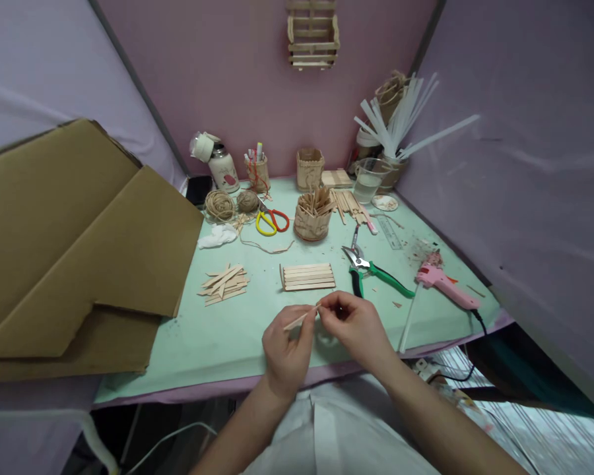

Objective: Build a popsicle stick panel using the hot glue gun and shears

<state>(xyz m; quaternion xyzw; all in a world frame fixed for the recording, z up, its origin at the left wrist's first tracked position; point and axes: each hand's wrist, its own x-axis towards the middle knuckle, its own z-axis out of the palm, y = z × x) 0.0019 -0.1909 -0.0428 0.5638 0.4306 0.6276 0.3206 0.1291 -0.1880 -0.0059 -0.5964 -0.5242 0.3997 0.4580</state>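
Observation:
My left hand point(288, 343) is closed around a thin wooden craft stick point(297, 321) near the front of the table. At the stick's right end, the fingertips of my right hand point(351, 323) are pinched together; whether they grip the stick tip or a small bit on it is too small to tell. Just beyond my hands lies a panel of craft sticks point(307, 276) laid side by side. Left of it is a loose pile of cut sticks point(224, 284). Green-handled pruning shears point(371, 269) rest with blades apart to the right.
A pink glue gun point(448, 285) lies at the right edge, its cord hanging off. Behind stand a stick-filled holder point(311, 221), scissors point(273, 222), twine balls point(220, 206), a cup of liquid point(367, 183) and glue sticks point(396, 125). Folded cardboard point(89, 264) covers the left side.

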